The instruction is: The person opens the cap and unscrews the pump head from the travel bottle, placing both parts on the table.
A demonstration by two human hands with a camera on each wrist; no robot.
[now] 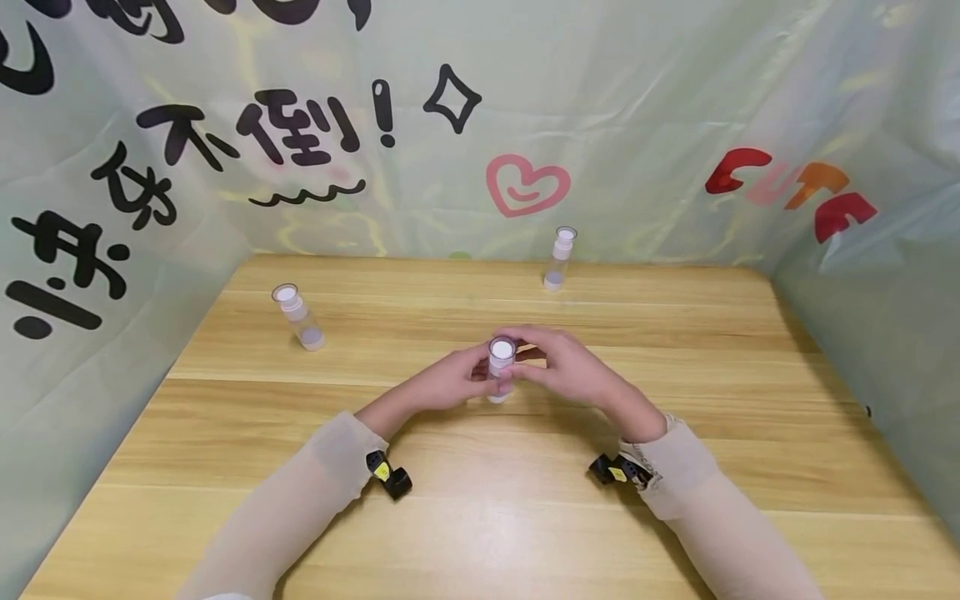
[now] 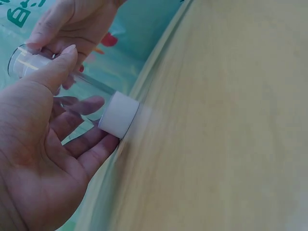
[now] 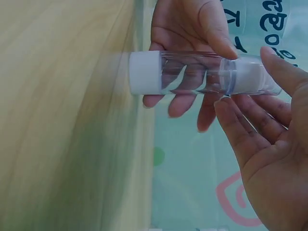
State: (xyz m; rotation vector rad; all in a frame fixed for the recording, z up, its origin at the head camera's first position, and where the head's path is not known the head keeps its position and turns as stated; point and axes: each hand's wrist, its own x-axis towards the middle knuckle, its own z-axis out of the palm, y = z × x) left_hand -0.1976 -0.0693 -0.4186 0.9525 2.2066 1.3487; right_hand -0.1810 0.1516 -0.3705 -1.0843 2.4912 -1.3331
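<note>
A clear cylindrical bottle with a white base and a white top under a clear cap stands upright, or nearly so, at mid-table between both hands. My left hand holds it round the transparent body, thumb on one side and fingers behind. With thumb and fingers, my right hand grips the cap end. In the left wrist view, the white base is close to the tabletop; whether it touches I cannot tell. The bottle looks see-through, its contents unclear.
Two similar bottles stand on the wooden table: one at the left, another near the back edge. A printed pale-green sheet rises behind the table and along its sides. Small black cameras sit at both wrists.
</note>
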